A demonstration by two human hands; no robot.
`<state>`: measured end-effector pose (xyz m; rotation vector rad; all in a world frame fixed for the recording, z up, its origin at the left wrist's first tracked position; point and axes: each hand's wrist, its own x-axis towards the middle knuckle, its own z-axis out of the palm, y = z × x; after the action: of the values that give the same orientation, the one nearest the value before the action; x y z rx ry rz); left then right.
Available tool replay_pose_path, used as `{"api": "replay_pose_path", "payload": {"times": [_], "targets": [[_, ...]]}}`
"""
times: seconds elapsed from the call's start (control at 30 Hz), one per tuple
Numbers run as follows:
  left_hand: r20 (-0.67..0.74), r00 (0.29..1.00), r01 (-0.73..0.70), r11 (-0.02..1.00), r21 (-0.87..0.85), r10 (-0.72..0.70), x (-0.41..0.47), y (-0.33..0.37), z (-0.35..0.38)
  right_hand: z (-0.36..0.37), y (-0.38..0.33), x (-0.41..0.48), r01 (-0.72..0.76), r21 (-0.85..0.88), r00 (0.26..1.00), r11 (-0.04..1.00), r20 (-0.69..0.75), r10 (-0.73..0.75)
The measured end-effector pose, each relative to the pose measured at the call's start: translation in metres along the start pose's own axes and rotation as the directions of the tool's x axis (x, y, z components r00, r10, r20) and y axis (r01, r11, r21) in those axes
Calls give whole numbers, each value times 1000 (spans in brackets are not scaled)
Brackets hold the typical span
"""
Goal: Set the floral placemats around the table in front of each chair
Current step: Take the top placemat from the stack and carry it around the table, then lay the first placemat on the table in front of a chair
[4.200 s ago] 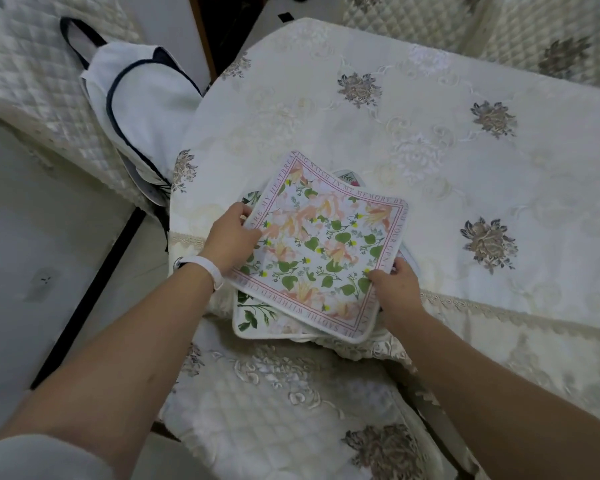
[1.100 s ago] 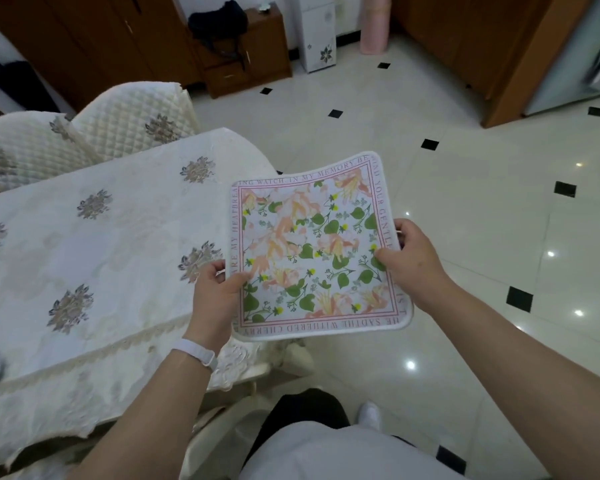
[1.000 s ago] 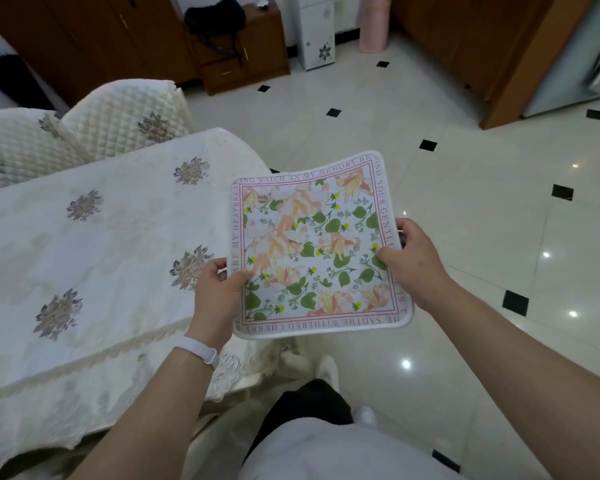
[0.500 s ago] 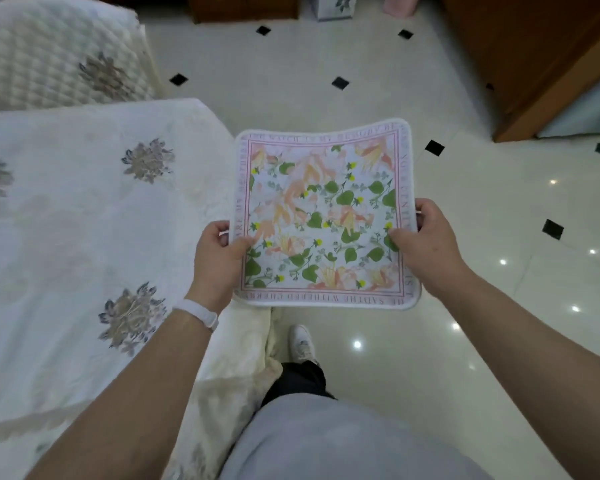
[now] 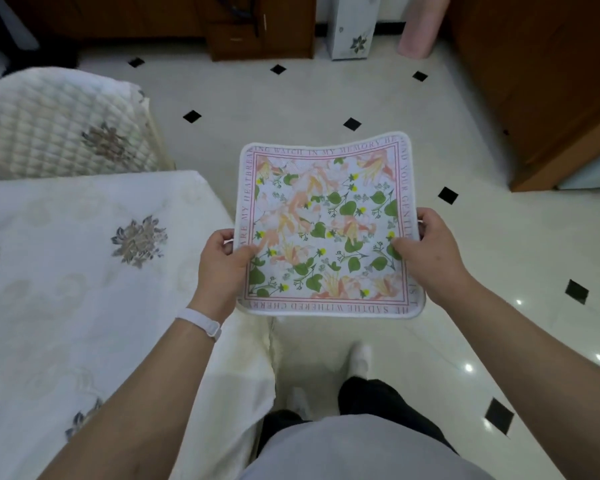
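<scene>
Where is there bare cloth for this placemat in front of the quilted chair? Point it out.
Bare tablecloth lies between the quilted chair and the embroidered flower, and around that flower toward the rounded end. Only the left forearm crosses the near corner. The placemat, held by left hand and right hand, hangs over the floor beside the table's end.

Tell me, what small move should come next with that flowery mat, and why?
Probably swing the floral placemat left and lower it flat onto the table in front of the quilted chair. The left hand and right hand pinch its side edges, and it hangs over the tiled floor, just past the table's end, not yet set down.
</scene>
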<state>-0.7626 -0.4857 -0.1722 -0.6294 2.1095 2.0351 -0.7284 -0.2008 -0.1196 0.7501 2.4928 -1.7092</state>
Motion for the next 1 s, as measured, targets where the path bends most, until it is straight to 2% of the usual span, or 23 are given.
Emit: {"api": "replay_pose_path", "payload": {"times": [0.3, 0.57, 0.77, 1.0], "targets": [[-171, 983, -77, 995, -61, 66, 80, 71, 79, -16, -48, 169, 92, 94, 982, 991, 159, -106], [-333, 941, -107, 990, -96, 69, 136, 134, 153, -42, -106, 307, 175, 109, 929, 978, 309, -201], [-417, 909, -87, 989, -122, 29, 175, 150, 166, -25, -127, 367, 164, 101, 903, 981, 384, -191], [-475, 880, -89, 985, -150, 8, 240, 159, 160, 32, -162, 430, 168, 57, 874, 984, 452, -175]]}}
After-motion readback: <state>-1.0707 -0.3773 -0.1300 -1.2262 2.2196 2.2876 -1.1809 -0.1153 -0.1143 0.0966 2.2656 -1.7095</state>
